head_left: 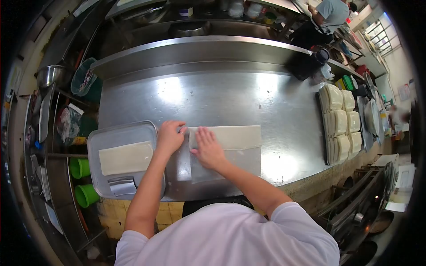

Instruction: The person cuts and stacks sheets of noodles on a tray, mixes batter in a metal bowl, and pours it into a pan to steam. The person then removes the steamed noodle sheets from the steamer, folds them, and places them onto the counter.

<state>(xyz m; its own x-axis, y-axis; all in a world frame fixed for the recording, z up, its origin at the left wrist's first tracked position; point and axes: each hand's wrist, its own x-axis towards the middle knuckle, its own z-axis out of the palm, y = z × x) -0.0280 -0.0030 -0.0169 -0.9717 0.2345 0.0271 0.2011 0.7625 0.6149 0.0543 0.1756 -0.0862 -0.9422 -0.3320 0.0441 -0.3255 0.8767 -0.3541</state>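
Note:
A pale, flat dough-like sheet (239, 136) lies on the steel table, over the upper part of a thin translucent sheet (239, 166). My right hand (208, 150) rests flat on its left part, fingers stretched out. Just left of the sheet's edge, my left hand (171, 136) is bent, its thumb and fingers apart with nothing visible between them. Beside my left forearm is a clear plastic tray (95, 142). Inside it lie another pale slab (124, 158) and a flat metal piece (122, 186), perhaps a scraper.
Stacks of cream-coloured containers (339, 122) stand at the steel table's (213, 99) right end, near a dark bottle (313, 64). Green cups (84, 195) and a metal bowl (52, 76) sit on the left shelving. A stove (359, 213) is lower right. Another person (326, 20) stands at upper right.

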